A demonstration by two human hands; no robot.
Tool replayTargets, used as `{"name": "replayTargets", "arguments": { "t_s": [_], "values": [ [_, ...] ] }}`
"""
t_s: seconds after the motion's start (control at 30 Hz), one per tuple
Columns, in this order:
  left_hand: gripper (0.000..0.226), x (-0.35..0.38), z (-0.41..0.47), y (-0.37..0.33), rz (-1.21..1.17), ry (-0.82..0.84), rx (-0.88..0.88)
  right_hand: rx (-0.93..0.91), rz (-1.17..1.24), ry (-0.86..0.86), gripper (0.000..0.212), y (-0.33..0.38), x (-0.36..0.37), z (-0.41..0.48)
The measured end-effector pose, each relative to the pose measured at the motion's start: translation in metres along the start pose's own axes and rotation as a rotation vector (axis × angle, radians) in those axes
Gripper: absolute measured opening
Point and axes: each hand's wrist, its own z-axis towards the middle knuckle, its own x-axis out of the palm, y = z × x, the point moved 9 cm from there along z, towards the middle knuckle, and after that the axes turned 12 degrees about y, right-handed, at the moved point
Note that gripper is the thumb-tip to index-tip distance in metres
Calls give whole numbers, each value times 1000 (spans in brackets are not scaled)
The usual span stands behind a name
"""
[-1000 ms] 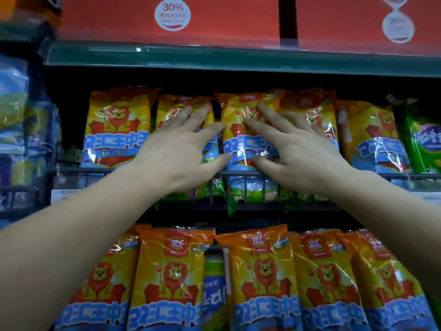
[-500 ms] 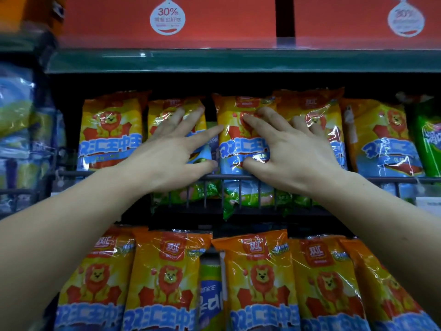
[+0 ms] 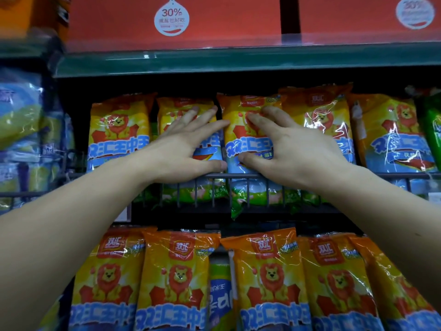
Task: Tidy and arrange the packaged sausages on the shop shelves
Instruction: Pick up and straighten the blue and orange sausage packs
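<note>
Yellow-orange sausage packs with a lion picture stand in a row on the middle shelf behind a black wire rail (image 3: pixel 238 176). My left hand (image 3: pixel 183 149) lies flat with straight fingers on the second pack (image 3: pixel 181 108). My right hand (image 3: pixel 291 149) presses the third pack (image 3: pixel 238 139), fingers spread, thumb near the rail. A pack (image 3: pixel 119 130) stands to the left of my hands and two more (image 3: pixel 317 111) (image 3: pixel 393 134) to the right. Green bottom ends (image 3: pixel 241 201) of the packs poke through the rail.
Red boxes (image 3: pixel 214 20) with a 30% sticker sit on the green top shelf (image 3: pixel 238 60). A lower row of the same lion packs (image 3: pixel 269 278) fills the shelf beneath. Blue-green packs (image 3: pixel 19 120) stand at left, a green pack (image 3: pixel 433 130) at far right.
Both hands have stayed on the two middle packs. My right hand's fingers have bent a little more against its pack. The view has shifted slightly downward.
</note>
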Motion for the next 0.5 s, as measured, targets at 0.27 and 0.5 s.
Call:
{"name": "replayTargets", "arguments": {
  "t_s": [0.27, 0.5],
  "values": [
    [87, -5, 9, 11, 42, -13, 35, 52, -10, -72, 70, 4, 0, 10],
    [91, -7, 7, 16, 26, 4, 104, 109, 12, -100, 59, 3, 3, 15]
  ]
}}
